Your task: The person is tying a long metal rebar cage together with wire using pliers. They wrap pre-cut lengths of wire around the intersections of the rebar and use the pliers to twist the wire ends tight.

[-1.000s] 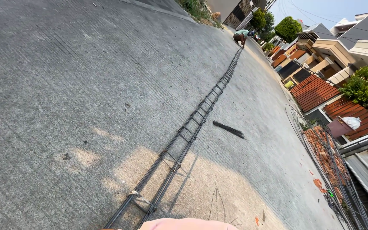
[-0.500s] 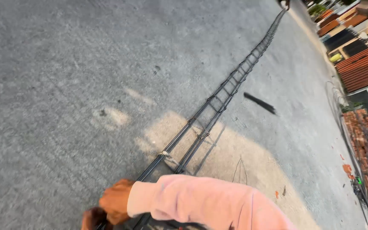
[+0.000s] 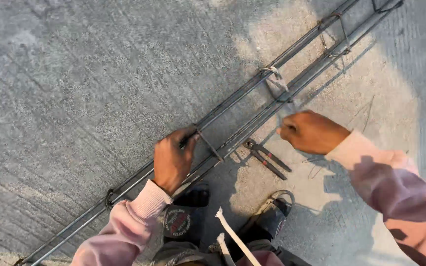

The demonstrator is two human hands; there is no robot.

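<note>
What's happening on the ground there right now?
A person crouches over a long grey steel rebar cage lying on the concrete. The left hand grasps a top bar at a thin wire stirrup. The right hand hovers closed beside the cage, above dark metal pincers lying on the ground.

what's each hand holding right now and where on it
Left hand grips a bent wire stirrup at its top corner on the long steel rebar cage. Right hand looks pinched; contents cannot be told.

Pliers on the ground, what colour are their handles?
The pliers are dark metal with reddish handle grips, seen in the head view, lying between the left hand and right hand.
</note>
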